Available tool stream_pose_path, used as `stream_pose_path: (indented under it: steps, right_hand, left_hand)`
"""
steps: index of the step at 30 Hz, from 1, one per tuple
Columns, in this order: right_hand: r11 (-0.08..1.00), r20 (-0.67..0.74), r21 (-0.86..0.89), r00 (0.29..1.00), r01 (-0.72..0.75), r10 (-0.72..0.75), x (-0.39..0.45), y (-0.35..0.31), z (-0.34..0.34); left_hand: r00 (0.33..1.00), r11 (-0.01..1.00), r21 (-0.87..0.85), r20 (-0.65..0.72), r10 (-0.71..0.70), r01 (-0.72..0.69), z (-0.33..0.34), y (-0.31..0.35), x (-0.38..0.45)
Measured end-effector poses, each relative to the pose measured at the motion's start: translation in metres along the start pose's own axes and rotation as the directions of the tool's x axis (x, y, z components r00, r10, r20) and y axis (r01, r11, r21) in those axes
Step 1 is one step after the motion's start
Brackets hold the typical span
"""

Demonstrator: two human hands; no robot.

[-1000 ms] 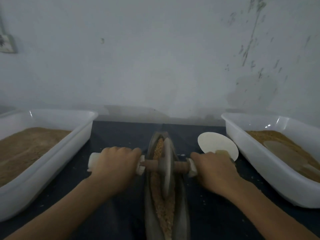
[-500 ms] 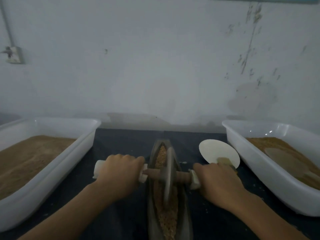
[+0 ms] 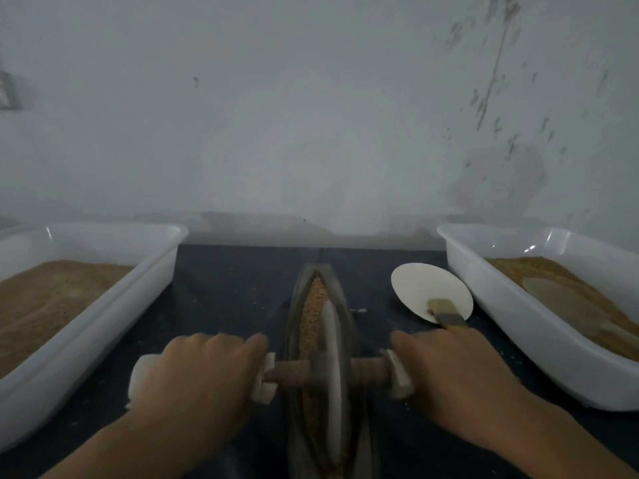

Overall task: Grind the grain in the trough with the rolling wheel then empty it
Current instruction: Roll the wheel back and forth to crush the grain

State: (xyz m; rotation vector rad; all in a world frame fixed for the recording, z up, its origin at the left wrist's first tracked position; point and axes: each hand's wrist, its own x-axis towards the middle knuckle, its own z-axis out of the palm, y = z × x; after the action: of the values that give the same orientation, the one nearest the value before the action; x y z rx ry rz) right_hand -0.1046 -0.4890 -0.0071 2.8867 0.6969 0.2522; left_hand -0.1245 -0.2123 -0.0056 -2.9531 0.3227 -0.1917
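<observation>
Two bare forearms reach forward from the bottom edge of the view, angled inward toward each other. The left hand (image 3: 200,371) is palm down, its back facing up, with the fingers curled over and wrapped around the left end of a handle (image 3: 287,373); the knuckles form a rounded ridge. The right hand (image 3: 456,375) mirrors it, palm down, fingers curled round the handle's right end, thumb side facing inward. Both wrists are nearly straight and in line with the forearms. The hands sit level with each other, well apart, one on each side. No sleeves show on either arm.
</observation>
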Motion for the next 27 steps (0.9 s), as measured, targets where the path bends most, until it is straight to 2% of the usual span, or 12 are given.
stream_pose_path:
  steps: [3,9,13,19,22,27]
  right_hand:
    - [0.999,-0.056,-0.017,0.997,-0.047,0.046,0.022,-0.001,0.003]
    - [0.986,-0.191,-0.095,0.975,-0.134,0.114,0.086,0.013,0.015]
    - [0.992,-0.151,-0.056,0.983,-0.11,0.101,0.074,0.01,0.012]
    - [1.0,-0.074,-0.019,0.997,0.008,-0.009,0.001,0.0,-0.001]
    - [1.0,-0.045,0.004,0.999,-0.023,0.023,0.003,0.0,0.001]
    - [0.992,-0.137,0.017,0.983,-0.121,0.122,0.058,0.01,0.019]
  left_hand:
    - [0.994,0.999,0.028,-0.109,-0.021,0.024,0.005,-0.002,0.019]
    - [0.968,0.996,0.017,-0.236,-0.083,0.089,0.021,-0.014,0.086]
    - [0.97,0.998,0.014,-0.239,-0.051,0.056,0.024,-0.014,0.071]
    - [0.989,0.998,-0.054,-0.147,0.024,-0.032,0.013,-0.007,0.005]
    - [0.987,1.0,-0.001,-0.158,0.015,-0.016,0.01,-0.005,0.005]
    - [0.962,0.996,0.074,-0.272,-0.027,0.049,0.021,-0.009,0.059]
